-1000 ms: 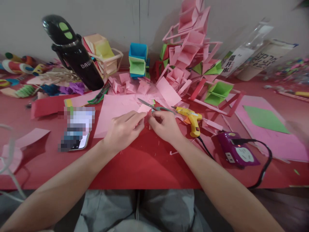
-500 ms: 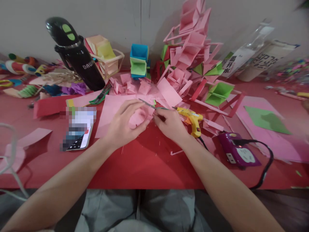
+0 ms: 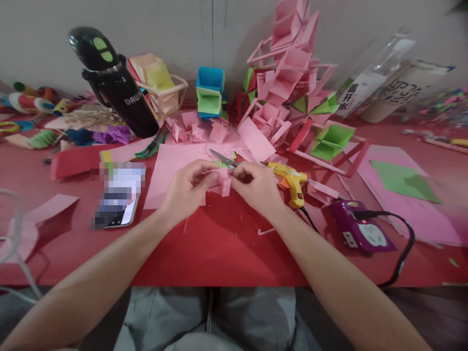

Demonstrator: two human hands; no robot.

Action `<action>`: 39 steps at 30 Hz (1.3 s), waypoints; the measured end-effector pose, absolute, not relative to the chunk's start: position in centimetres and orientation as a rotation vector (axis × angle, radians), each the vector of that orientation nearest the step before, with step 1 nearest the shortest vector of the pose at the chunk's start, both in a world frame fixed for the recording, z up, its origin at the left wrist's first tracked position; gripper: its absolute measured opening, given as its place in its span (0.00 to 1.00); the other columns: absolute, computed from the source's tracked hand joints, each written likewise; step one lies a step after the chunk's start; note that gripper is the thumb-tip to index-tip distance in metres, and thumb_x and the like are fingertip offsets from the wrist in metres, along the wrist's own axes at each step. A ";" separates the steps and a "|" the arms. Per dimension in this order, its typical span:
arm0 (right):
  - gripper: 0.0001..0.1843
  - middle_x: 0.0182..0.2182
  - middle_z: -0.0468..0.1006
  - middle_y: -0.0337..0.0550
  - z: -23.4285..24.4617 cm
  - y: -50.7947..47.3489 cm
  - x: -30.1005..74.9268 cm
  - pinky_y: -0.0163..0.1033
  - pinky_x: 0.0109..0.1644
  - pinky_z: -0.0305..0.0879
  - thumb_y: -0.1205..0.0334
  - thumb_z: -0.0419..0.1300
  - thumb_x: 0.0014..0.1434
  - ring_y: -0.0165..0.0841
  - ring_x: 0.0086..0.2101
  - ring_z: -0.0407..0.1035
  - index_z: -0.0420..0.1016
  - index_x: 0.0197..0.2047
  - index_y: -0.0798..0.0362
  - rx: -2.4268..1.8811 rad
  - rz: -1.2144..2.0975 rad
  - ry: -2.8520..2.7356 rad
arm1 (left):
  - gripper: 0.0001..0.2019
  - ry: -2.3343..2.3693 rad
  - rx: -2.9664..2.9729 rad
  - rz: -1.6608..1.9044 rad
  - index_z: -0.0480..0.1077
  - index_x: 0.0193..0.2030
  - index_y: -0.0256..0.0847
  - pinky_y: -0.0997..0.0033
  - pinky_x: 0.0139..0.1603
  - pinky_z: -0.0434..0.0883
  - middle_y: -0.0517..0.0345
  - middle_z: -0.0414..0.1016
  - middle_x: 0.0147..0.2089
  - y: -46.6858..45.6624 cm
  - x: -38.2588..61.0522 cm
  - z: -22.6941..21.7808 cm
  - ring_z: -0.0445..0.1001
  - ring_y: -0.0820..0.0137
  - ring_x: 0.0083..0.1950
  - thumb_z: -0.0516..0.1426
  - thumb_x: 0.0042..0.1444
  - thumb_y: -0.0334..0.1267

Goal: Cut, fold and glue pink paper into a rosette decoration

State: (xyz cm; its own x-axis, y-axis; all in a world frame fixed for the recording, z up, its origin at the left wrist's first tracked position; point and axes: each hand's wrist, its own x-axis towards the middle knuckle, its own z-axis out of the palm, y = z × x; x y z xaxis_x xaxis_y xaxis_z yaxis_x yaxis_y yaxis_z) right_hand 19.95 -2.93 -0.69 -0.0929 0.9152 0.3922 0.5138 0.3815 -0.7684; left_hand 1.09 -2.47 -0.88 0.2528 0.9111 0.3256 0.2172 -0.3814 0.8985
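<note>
Both hands work low over the red table (image 3: pixel 219 248), close to its middle.

Left hand (image 3: pixel 186 192): thumb and forefinger pinched narrow on the left edge of a small pink paper piece (image 3: pixel 222 184). Remaining fingers curled under.

Right hand (image 3: pixel 256 187): fingertips closed on the right edge of the same piece. Grip narrow, knuckles up.

The paper piece sits between the two hands, lifted just off the table. It looks folded; the folds are too small to read.

Surroundings, taken from the paper piece:
- 12 o'clock, just beyond: scissors (image 3: pixel 223 159), blades pointing to 10 o'clock. The handles are hidden behind the right hand, so I cannot tell whether they touch it.
- 9 to 11 o'clock: a flat pink sheet (image 3: pixel 170 168) under and behind the left hand.
- 9 o'clock, further out: a phone (image 3: pixel 120 207) lying flat, screen blurred.
- 3 o'clock, just beside the right hand: a yellow glue gun (image 3: pixel 291 180), with its cord running toward 5 o'clock.
- 4 o'clock, well apart: a purple box (image 3: pixel 360 229) with a black cable (image 3: pixel 404 248) plugged in.
- 1 o'clock, against the wall: a tall heap of pink folded paper (image 3: pixel 288 78).
- 11 o'clock: a black bottle (image 3: pixel 113 83), tilted.
</note>
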 end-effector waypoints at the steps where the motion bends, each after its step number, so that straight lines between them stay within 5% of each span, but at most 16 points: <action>1: 0.07 0.21 0.71 0.35 -0.7 -2.9 19.9 0.34 0.31 0.58 0.68 0.61 0.53 0.26 0.24 0.62 0.69 0.24 0.53 -1.228 0.605 -1.752 | 0.07 1.035 1.754 1.169 0.74 0.45 0.39 0.67 0.45 0.79 0.53 0.80 0.43 -2.5 1.1 -0.8 0.79 0.68 0.43 0.59 0.63 0.39; 11: 0.09 0.42 0.82 0.43 -1.7 -2.1 19.8 0.39 0.44 0.71 0.70 0.62 0.54 0.34 0.42 0.75 0.82 0.35 0.50 -0.996 0.672 -1.732 | 0.06 1.029 1.682 1.218 0.75 0.43 0.40 0.64 0.46 0.78 0.50 0.80 0.49 -2.4 1.1 -0.1 0.79 0.64 0.49 0.60 0.62 0.38; 19: 0.14 0.41 0.84 0.41 -1.3 -2.6 19.8 0.42 0.48 0.74 0.74 0.58 0.56 0.34 0.42 0.78 0.83 0.35 0.48 -0.986 0.542 -1.785 | 0.08 0.931 1.511 1.178 0.75 0.42 0.42 0.58 0.55 0.76 0.49 0.77 0.54 -2.2 1.1 0.0 0.77 0.62 0.54 0.60 0.62 0.44; 26: 0.13 0.41 0.84 0.42 -1.1 -2.8 19.8 0.45 0.48 0.73 0.67 0.57 0.65 0.35 0.41 0.77 0.83 0.37 0.46 -0.845 0.277 -1.912 | 0.15 0.893 1.139 0.913 0.72 0.36 0.39 0.59 0.48 0.78 0.50 0.79 0.40 -2.0 1.0 0.1 0.80 0.66 0.41 0.59 0.61 0.51; 39: 0.08 0.51 0.77 0.46 -1.7 -2.5 19.8 0.51 0.57 0.68 0.67 0.61 0.61 0.39 0.52 0.72 0.82 0.38 0.47 -0.846 0.344 -1.984 | 0.10 0.794 1.129 0.883 0.74 0.44 0.37 0.61 0.48 0.77 0.49 0.79 0.44 -2.5 1.5 0.5 0.79 0.63 0.46 0.61 0.58 0.40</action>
State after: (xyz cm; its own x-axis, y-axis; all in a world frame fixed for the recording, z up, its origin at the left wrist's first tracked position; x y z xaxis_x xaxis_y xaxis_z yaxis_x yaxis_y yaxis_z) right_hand 19.81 -2.48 -1.74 -0.3395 0.6829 0.6468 0.4257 0.7248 -0.5418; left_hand 1.50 -2.53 0.51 0.4392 0.8942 -0.0872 -0.1813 0.1833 0.9662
